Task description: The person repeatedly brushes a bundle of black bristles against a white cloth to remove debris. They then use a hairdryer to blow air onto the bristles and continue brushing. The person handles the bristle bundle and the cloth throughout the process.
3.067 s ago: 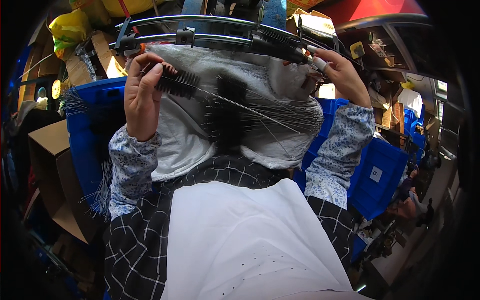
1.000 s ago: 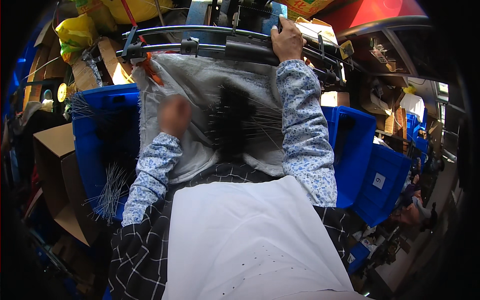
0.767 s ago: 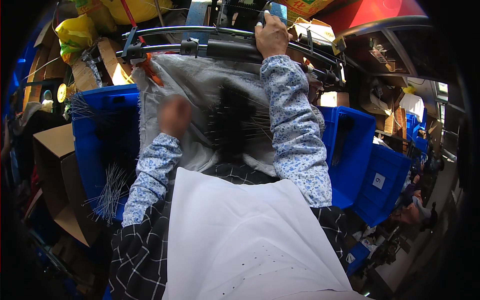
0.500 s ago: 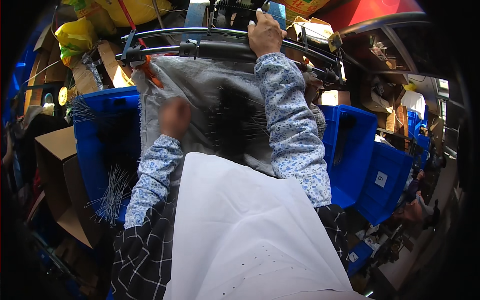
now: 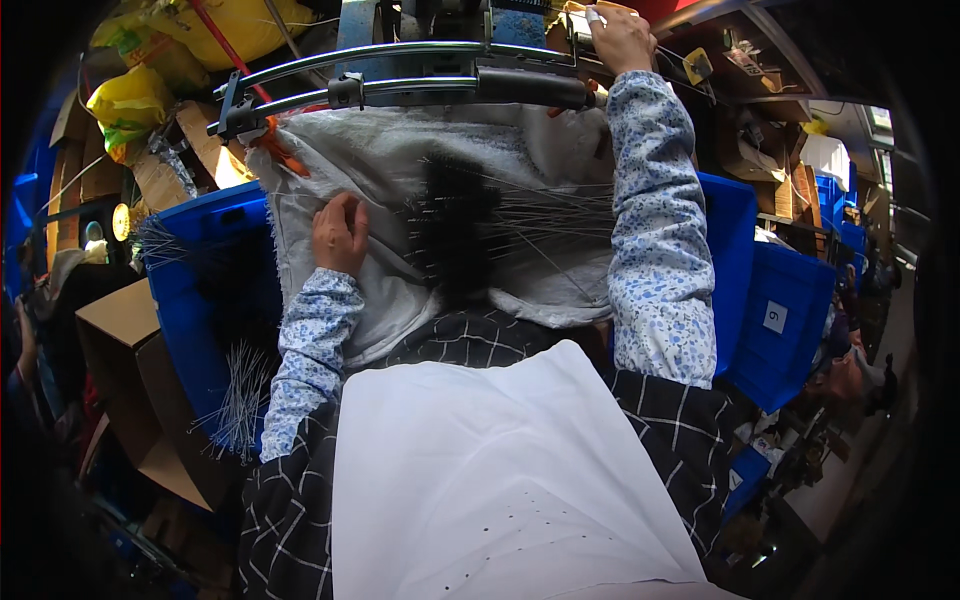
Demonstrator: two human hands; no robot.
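Observation:
A pile of black-bristled wire brushes lies across the grey-white cloth over my lap, their thin wire stems fanning to the right. My left hand is over the cloth, left of the pile, with its fingers curled in; whether something thin is in them is hidden. My right hand is raised at the upper right, beyond the end of the rail. Its fingers are bent together and one tip is wrapped in white; what they hold, if anything, cannot be made out. The machine's metal rails run across in front of me.
On the left stands a blue bin with thin looped wires, beside an open cardboard box. Blue bins stand at the right. Yellow bags lie at the far left. An orange clip sits at the cloth's corner.
My right hand has left the rail's middle and moved right. The blurred left hand now shows clearly, at nearly the same place. The view has shifted, and more wire stems show.

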